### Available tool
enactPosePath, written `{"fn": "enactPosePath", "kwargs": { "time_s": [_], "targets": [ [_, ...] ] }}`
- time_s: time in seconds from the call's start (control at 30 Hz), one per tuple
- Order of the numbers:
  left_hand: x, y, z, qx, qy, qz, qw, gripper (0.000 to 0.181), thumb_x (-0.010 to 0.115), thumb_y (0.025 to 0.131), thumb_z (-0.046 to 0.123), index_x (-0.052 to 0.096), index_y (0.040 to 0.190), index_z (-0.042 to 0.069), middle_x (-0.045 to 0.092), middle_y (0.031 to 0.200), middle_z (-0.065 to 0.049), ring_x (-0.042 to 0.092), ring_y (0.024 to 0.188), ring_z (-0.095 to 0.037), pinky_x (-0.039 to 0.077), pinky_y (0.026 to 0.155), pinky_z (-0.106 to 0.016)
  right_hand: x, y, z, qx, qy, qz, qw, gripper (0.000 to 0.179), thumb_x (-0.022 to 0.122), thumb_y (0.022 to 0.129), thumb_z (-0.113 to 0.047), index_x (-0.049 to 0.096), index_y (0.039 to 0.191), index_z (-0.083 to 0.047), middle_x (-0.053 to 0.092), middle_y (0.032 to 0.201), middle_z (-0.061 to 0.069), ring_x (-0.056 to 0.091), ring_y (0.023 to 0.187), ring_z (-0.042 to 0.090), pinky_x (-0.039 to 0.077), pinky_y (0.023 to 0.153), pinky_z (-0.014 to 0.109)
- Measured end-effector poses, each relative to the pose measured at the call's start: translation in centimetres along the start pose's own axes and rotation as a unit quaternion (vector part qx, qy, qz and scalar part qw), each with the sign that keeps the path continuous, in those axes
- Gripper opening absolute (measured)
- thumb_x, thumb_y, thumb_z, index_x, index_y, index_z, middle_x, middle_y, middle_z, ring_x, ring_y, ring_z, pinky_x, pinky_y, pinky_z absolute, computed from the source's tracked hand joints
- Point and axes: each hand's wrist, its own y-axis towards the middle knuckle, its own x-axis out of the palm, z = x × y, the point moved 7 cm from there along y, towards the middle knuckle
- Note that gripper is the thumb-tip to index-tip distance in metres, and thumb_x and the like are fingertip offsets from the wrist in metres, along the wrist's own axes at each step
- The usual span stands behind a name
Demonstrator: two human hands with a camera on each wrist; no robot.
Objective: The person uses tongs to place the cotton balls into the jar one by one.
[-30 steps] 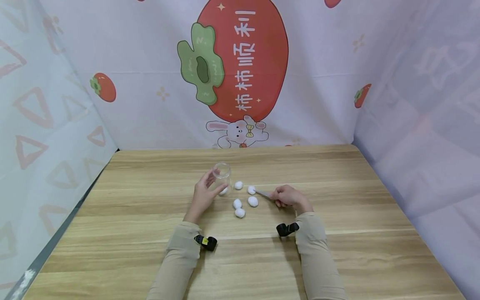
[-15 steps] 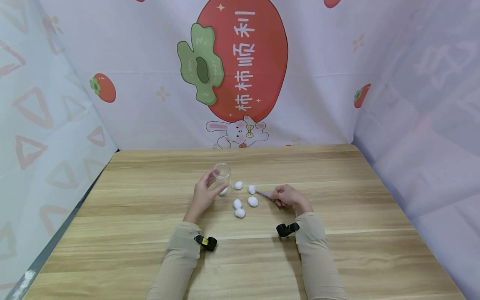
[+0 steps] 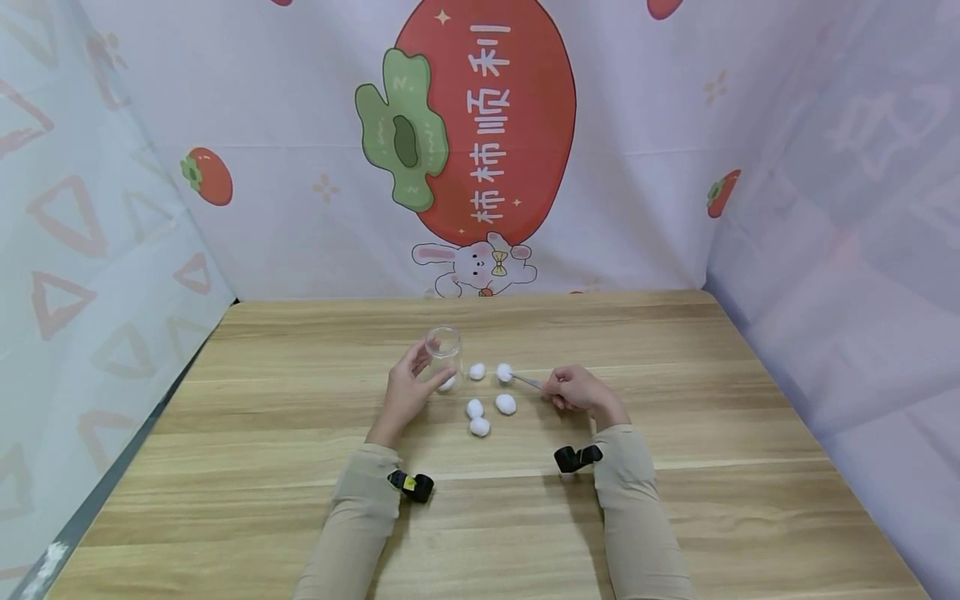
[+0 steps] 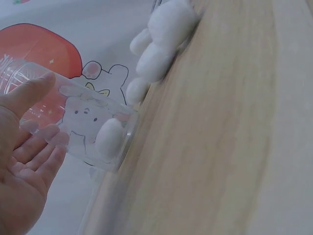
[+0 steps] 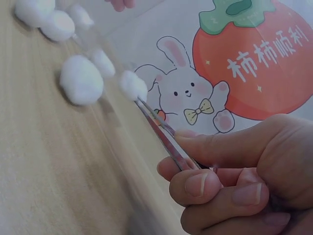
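Right hand (image 3: 577,389) pinches tweezers (image 3: 528,381), cotton ball (image 3: 505,372) at tips, below head-frame centre; weak squeeze could drop it. Left hand (image 3: 408,390) wraps clear jar (image 3: 446,357), slightly left; a bump could tip it. Loose cotton balls (image 3: 506,404) between could get knocked.

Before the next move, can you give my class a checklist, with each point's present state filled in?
1. Clear jar upright and steadied: ok, the left hand holds it.
2. Jar mouth uncovered: ok, no lid shows.
3. Tweezers in the right hand: ok, pinched with the tips forward.
4. Cotton ball at the tweezer tips firmly gripped: cannot tell; the tips meet it, but pressure does not show.
5. That ball over the jar mouth: not ok, it is off to the jar's right.
6. All cotton balls inside: not ok, one is in the jar and four lie loose.
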Motion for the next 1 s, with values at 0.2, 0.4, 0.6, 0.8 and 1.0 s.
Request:
{"fn": "enactPosePath", "kwargs": {
  "time_s": [0.2,0.4,0.6,0.8,1.0],
  "targets": [
    [-0.2,-0.2,0.4,-0.006,0.017,-0.005,0.9998,0.067,0.078,0.08,0.014,0.047,0.138,0.002,0.055,0.138,-0.018,0.053,0.131,-0.032,0.043,0.118,-0.038,-0.3,-0.3,-0.8,-0.007,-0.006,0.01,0.9999,0.02,0.054,0.097,-0.012,0.056,0.081,0.0,0.046,0.054,-0.004,0.037,0.051,0.009,0.031,0.049,0.018],
    [-0.5,-0.3,0.9,0.011,0.023,-0.016,0.9995,0.065,0.08,0.078,0.016,0.05,0.134,0.001,0.057,0.136,-0.018,0.055,0.128,-0.033,0.045,0.115,-0.038,-0.5,-0.8,-1.5,-0.033,-0.001,0.004,0.9994,0.02,0.054,0.097,-0.012,0.054,0.079,-0.005,0.047,0.058,-0.004,0.038,0.052,0.007,0.03,0.048,0.017],
    [-0.6,-0.4,1.3,0.02,0.031,-0.027,0.999,0.068,0.08,0.078,0.014,0.048,0.136,0.0,0.057,0.136,-0.021,0.055,0.128,-0.034,0.046,0.114,-0.038,-0.5,-1.1,-2.0,-0.045,0.005,-0.005,0.999,0.021,0.052,0.098,-0.012,0.053,0.08,-0.003,0.048,0.059,-0.002,0.036,0.051,0.007,0.028,0.046,0.016],
    [-0.6,-0.4,1.1,0.019,0.034,-0.034,0.9987,0.069,0.08,0.077,0.014,0.048,0.136,0.0,0.058,0.135,-0.021,0.056,0.128,-0.034,0.047,0.113,-0.038,-0.7,-1.4,-2.4,-0.048,0.012,0.005,0.9988,0.02,0.052,0.098,-0.012,0.053,0.082,0.0,0.046,0.06,-0.002,0.036,0.053,0.008,0.029,0.047,0.016],
    [-0.7,-0.5,1.2,0.006,0.035,-0.032,0.9989,0.072,0.081,0.077,0.015,0.047,0.139,0.002,0.058,0.136,-0.019,0.056,0.128,-0.033,0.047,0.113,-0.036,-1.0,-1.7,-2.9,-0.059,0.017,0.015,0.998,0.02,0.052,0.098,-0.011,0.053,0.081,0.0,0.045,0.058,-0.004,0.035,0.052,0.007,0.027,0.045,0.016]
  ]
}}
